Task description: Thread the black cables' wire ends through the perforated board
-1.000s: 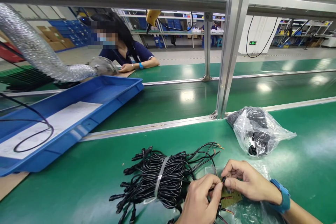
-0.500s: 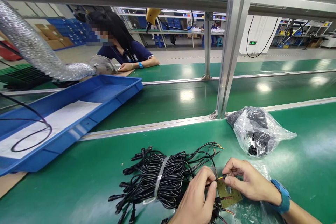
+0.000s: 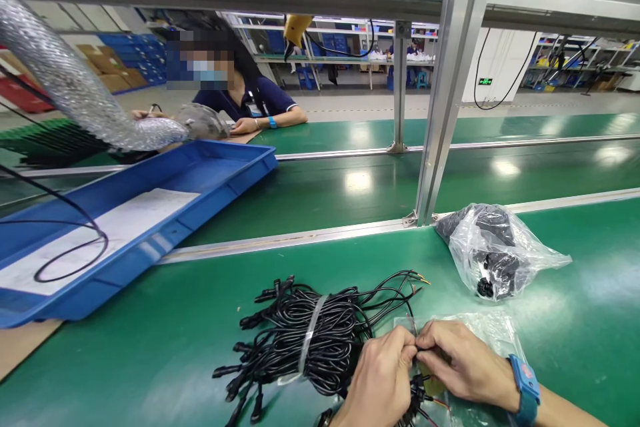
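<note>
My left hand (image 3: 383, 373) is closed in a pinch on a black cable, whose end is hidden by the fingers. Its fingertips meet those of my right hand (image 3: 463, 357), also pinched; the small black part seen in it half a second ago is covered now. To the left lies a bundle of black cables (image 3: 320, 337) tied with a clear band, connectors on one side and bare wire ends on the other. Under my hands are a clear plastic bag (image 3: 493, 330) and several short black pieces with coloured wires (image 3: 423, 393). A blue strap circles my right wrist.
A filled clear bag of black parts (image 3: 487, 250) sits at the right, by a metal post (image 3: 440, 93). A blue tray (image 3: 165, 230) with a paper sheet (image 3: 107, 233) stands at the left. Across the bench, a co-worker (image 3: 250, 97) sits near a silver duct (image 3: 100, 100).
My right hand has moved left and down until its fingertips meet those of my left hand. The coloured wires between them have gone out of sight. The co-worker's head has turned.
</note>
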A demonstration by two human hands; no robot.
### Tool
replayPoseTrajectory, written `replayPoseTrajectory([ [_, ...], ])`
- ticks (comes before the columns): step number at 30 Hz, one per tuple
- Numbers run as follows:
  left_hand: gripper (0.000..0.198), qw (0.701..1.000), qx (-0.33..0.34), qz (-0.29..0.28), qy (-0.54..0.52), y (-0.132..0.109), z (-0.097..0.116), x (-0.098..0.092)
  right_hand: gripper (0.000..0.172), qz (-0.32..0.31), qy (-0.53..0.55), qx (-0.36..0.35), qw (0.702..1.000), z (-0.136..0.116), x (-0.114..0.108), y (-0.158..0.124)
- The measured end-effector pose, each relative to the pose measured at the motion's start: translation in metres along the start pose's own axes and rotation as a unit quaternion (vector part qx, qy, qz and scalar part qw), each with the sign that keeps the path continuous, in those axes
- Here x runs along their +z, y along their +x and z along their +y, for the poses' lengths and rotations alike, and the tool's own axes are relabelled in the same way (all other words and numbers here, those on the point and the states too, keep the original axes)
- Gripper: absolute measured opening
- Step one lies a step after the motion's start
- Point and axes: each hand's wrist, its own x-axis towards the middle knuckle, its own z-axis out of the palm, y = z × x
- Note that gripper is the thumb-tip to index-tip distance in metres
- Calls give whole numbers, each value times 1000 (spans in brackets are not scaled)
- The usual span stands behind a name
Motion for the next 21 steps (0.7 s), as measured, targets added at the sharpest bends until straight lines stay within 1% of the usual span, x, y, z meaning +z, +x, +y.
replayPoseTrajectory([
  [3,24,1000,-10,-15,-17,2,2,-2,8,20,-6,-1,1000,1,2,1],
  [7,15,998,-19,-28,-47,6,7,-8,6,41,18,36,998,-6,-8,5],
  [9,14,999,-15,-21,-39,6,7,-9,3,38,26,54,997,-9,-13,5],
  [11,18,1000,1,-3,-23,6,5,-8,2,31,30,60,997,-9,-14,5],
  [15,21,999,27,17,-1,3,1,-3,1,36,28,52,998,-5,-8,3],
  [21,23,999,26,23,5,2,1,0,3,46,51,42,997,-5,1,5],
])
